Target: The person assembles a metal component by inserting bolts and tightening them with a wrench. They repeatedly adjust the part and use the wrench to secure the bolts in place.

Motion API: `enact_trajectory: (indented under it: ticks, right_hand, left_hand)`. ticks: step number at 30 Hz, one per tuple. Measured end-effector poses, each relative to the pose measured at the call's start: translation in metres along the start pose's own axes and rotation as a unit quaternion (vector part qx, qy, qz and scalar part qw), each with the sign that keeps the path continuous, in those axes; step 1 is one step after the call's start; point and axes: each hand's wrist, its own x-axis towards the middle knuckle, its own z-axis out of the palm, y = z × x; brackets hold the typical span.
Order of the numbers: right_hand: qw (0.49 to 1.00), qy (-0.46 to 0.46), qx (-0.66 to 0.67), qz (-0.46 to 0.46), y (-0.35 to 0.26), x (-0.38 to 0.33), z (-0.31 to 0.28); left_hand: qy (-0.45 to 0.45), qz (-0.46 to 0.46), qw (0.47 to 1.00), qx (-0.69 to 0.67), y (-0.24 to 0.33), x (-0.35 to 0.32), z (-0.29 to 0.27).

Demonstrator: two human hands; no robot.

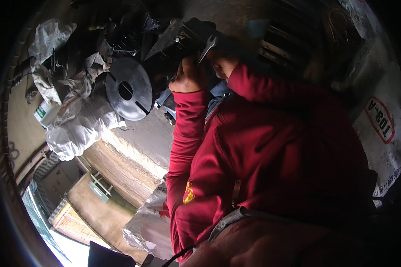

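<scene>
At 12 o'clock, a wrench [207, 48] points its open end toward 1, long axis 7-to-1, by the curled left hand [189, 76] and right hand [223, 66]; whose grip, I cannot tell. Upside-down, red-outlined print marks the sack [379, 116] at 3.

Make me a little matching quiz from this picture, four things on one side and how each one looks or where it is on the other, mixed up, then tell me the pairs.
Things
1. Round metal disc
2. Open-end wrench
3. Jacket
4. Plastic container

Descriptions
A. Dark red, with a yellow emblem
B. White and green, toward the picture's left edge
C. Close to the right hand, forked end uppermost in the picture
D. Grey, with a hole in its middle

Pairs: 1-D, 2-C, 3-A, 4-B
</scene>
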Motion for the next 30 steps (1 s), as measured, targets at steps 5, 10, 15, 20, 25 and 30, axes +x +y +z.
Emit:
enact_trajectory:
  ticks: [5, 10, 15, 20, 25, 30]
  right_hand:
    - [0.999, 0.026, -0.017, 0.014, -0.009, -0.004, 0.009]
    - [1.0, 0.004, -0.017, -0.003, -0.005, -0.002, 0.003]
    - [0.998, 0.051, -0.02, 0.009, -0.015, -0.004, 0.014]
    - [0.998, 0.031, -0.051, 0.026, -0.017, -0.006, 0.009]
    - [0.997, 0.032, -0.062, 0.036, -0.018, -0.006, 0.006]
    - [0.997, -0.004, -0.065, 0.03, -0.019, -0.006, 0.0]
  left_hand:
    - [-0.009, -0.029, 0.998, 0.063, 0.005, 0.0, 0.0]
    - [-0.012, -0.018, 0.999, 0.03, 0.004, -0.002, 0.001]
    - [-0.029, 0.014, 0.998, -0.046, -0.002, 0.0, -0.007]
    - [-0.01, -0.042, 0.997, -0.069, 0.002, -0.005, -0.015]
    - [-0.021, -0.082, 0.995, -0.06, 0.006, -0.009, -0.012]
    - [-0.069, -0.058, 0.993, -0.078, 0.001, -0.01, -0.008]
